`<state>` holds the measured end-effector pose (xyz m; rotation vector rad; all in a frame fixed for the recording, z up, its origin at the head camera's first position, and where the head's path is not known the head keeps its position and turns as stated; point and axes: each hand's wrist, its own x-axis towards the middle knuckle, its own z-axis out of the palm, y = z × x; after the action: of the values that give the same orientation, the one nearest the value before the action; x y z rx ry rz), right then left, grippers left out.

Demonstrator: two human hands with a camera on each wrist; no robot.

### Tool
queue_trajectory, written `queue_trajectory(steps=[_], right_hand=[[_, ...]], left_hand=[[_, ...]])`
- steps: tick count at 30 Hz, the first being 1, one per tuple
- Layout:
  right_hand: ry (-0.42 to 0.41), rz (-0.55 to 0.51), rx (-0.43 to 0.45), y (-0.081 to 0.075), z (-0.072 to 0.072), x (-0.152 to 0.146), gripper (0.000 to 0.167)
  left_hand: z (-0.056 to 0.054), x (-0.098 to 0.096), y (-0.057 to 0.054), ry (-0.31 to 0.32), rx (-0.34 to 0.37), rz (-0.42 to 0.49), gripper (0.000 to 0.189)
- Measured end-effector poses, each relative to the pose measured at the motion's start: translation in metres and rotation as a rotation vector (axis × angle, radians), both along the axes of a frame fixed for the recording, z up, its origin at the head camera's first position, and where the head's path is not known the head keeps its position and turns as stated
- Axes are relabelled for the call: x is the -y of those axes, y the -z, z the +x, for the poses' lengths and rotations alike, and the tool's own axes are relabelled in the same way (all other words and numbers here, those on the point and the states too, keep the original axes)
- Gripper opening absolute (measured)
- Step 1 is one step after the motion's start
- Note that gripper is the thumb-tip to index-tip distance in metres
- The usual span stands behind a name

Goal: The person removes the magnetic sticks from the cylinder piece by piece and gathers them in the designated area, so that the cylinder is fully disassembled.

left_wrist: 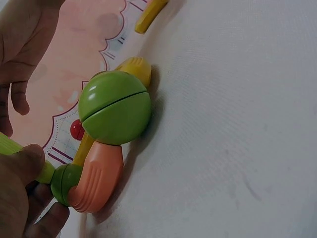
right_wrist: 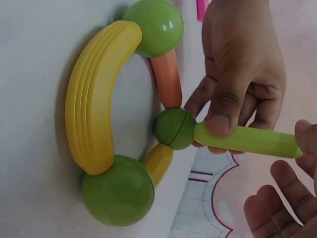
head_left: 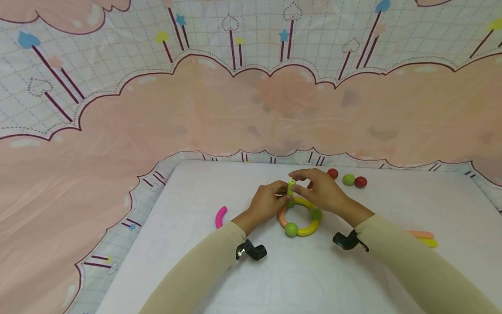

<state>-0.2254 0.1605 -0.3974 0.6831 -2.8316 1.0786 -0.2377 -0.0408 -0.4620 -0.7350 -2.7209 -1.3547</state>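
My left hand [head_left: 266,201] pinches a light green stick [right_wrist: 247,140] near its lower end. The stick stands up from a green ball [right_wrist: 174,128] on the far side of a ring lying on the table. Two yellow curved pieces [right_wrist: 91,99], one orange curved piece [left_wrist: 101,173] and further green balls [left_wrist: 115,106] make up that ring. My right hand [head_left: 323,189] is at the stick's free end, its thumb [right_wrist: 306,141] on or very close to the tip and its other fingers spread apart from it. Part of the right hand lies outside the right wrist view.
Two red balls [head_left: 361,182] and a loose green ball [head_left: 348,179] lie at the back right of the white table [head_left: 188,196]. A pink curved piece [head_left: 221,216] is to the left. Orange [head_left: 423,234] and yellow sticks [head_left: 431,243] show beyond the right sleeve.
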Motion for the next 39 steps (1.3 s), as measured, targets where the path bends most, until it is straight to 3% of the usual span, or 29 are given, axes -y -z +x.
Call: queue_trajectory(steps=[7,21,30,39], right_hand=[[0.006,0.016,-0.012,0.003,-0.002,0.005,0.025],[0.008,0.012,-0.018,0.004,-0.004,0.006,0.026],[0.017,0.016,-0.009,0.005,-0.004,0.006,0.026],[0.012,0.004,-0.021,0.005,-0.004,0.006,0.026]], left_hand=[[0.001,0.001,0.001,-0.002,-0.001,0.0,0.027],[0.001,0.002,-0.001,-0.003,0.059,0.042,0.027],[0.002,0.005,0.005,-0.043,0.074,-0.124,0.031],[0.003,0.006,0.01,-0.036,0.081,-0.137,0.034]])
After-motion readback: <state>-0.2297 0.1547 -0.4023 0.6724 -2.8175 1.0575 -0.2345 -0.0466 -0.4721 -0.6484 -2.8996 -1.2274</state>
